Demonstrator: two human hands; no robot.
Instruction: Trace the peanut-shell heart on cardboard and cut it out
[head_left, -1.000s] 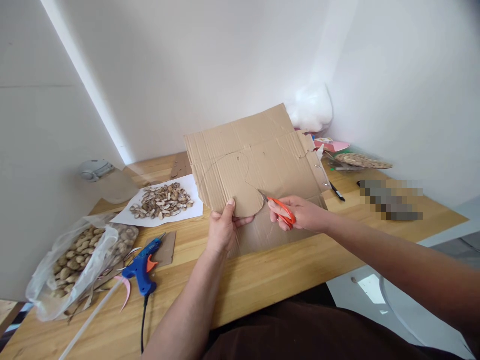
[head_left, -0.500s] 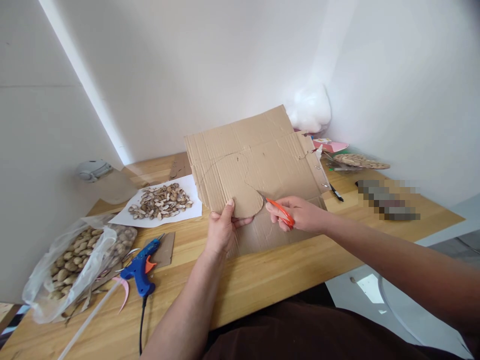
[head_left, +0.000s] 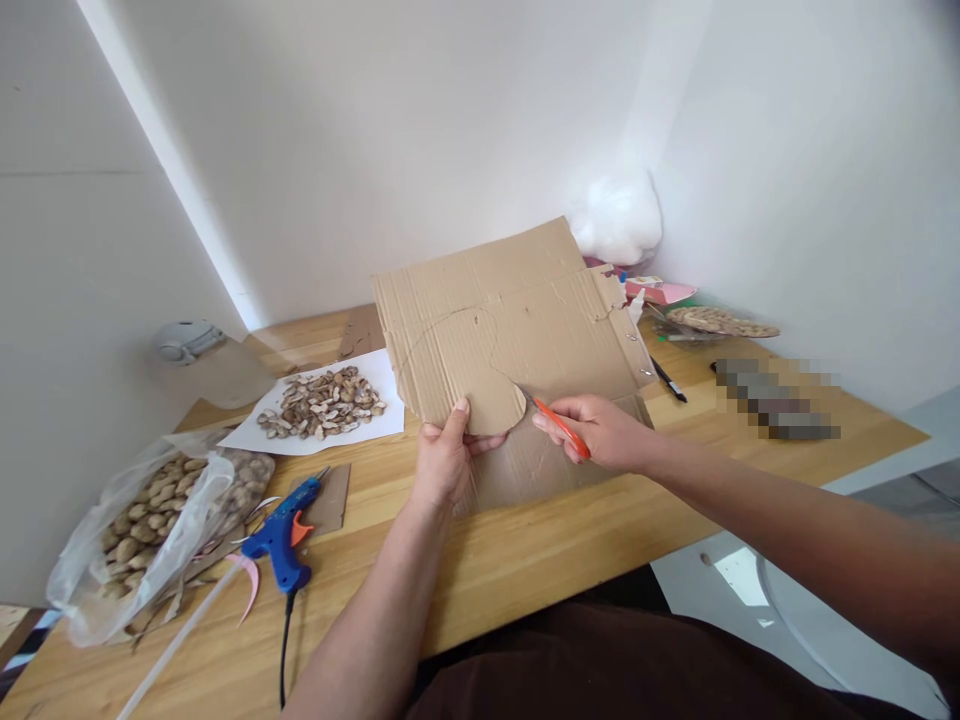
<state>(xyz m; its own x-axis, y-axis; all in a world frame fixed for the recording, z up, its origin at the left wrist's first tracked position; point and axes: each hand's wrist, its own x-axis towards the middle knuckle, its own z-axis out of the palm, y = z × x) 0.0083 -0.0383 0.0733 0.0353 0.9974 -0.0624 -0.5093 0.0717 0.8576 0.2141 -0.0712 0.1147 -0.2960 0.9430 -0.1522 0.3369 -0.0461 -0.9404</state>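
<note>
we are pinching the cardboard sheet (head_left: 517, 310) by its lower edge with our left hand (head_left: 444, 458), thumb on the front, keeping it tilted up over the wooden table (head_left: 525, 560). our right hand (head_left: 600, 432) is gripping orange scissors (head_left: 559, 424), blades at the cut curve. a blue glue gun (head_left: 283, 535) is lying to the left.

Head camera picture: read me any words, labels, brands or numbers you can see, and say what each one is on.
No text can be read.
Cardboard sheet: pencil outline only, no print.
Blue glue gun: no label visible.
Pink box at the back: any print too small to read.
Pixelated patch on the table: blurred, unreadable.
</note>
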